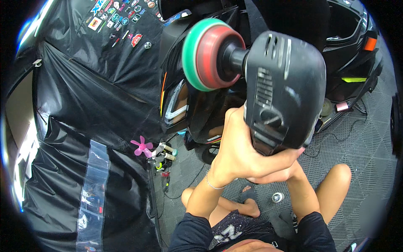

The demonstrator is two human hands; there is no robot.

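Note:
A black power polisher (289,84) is held up large in front of me. Its round pad, a red backing disc (212,56) with a green foam face (189,54), points left towards a black glossy body panel (210,111) of a motorbike or scooter. Whether the pad touches that bodywork, I cannot tell. My left hand (237,151) is wrapped round the tool's grip, a thin bracelet on its wrist. Overlapping it from the right, my right hand (279,174) is also closed on the grip, its fingers partly hidden.
Black sheeting (100,80) with stickers hangs on the left, with a clear plastic strip (94,189). By its lower edge stand a pink small fan (142,146) and several little bottles (170,153). A cable (336,136) and a round container (277,197) lie on grey floor tiles (365,168).

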